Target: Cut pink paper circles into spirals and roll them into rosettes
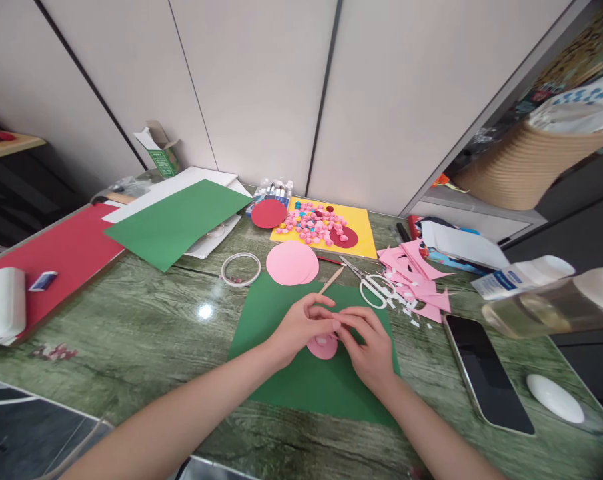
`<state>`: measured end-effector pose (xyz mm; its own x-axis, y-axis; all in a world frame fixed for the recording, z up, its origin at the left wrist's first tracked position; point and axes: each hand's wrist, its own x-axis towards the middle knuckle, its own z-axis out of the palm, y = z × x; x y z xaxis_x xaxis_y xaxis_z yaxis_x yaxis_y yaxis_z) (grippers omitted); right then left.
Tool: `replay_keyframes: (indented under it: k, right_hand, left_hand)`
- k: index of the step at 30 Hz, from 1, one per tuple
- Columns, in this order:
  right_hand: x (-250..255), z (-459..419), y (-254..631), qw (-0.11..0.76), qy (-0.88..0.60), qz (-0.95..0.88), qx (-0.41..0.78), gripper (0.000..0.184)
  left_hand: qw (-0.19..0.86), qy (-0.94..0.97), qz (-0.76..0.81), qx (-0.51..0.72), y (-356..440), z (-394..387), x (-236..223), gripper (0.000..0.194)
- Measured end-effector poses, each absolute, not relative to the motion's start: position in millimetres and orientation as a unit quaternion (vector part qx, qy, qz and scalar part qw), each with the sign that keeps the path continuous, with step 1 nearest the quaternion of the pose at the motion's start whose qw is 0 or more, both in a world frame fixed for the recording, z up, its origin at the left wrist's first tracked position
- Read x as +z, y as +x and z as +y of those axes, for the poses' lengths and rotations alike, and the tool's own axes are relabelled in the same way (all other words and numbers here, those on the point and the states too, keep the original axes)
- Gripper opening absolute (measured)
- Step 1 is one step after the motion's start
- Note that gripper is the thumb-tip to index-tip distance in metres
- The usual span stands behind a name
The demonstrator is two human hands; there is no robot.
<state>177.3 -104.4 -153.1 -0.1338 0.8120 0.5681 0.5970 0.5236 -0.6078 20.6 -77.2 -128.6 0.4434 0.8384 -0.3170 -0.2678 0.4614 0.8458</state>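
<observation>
My left hand and my right hand meet fingertip to fingertip above a green sheet. Both are closed in a pinch; whatever sits between the fingers is too small and too covered to make out. Just below the fingertips is a small pink paper disc with pale bits on it, its upper part hidden. A thin wooden stick lies behind my left hand. Larger pink paper circles overlap at the sheet's far edge. White-handled scissors lie beyond my right hand.
Pink paper scraps lie right of the scissors, near a phone and a bottle. Behind are a tape roll, a yellow sheet bearing many small pink pieces, a red disc and another green sheet.
</observation>
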Motion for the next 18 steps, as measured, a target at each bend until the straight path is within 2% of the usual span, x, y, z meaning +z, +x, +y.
replay_keyframes:
  k: [6, 13, 18]
  right_hand:
    - [-153.0, -104.8, 177.1, 0.455, -0.496, -0.729, 0.122, 0.003]
    - [-150.8, -103.8, 175.1, 0.449, -0.498, -0.73, 0.132, 0.008]
    - [-146.8, -104.7, 174.3, 0.448, -0.493, -0.732, 0.141, 0.002]
  left_hand:
    - [0.761, 0.386, 0.388, 0.348, 21.4, -78.5, -126.1, 0.041]
    - [0.75, 0.399, 0.389, 0.356, 24.2, -79.2, -124.0, 0.042]
    - [0.741, 0.391, 0.403, 0.367, 22.8, -79.1, -123.7, 0.041]
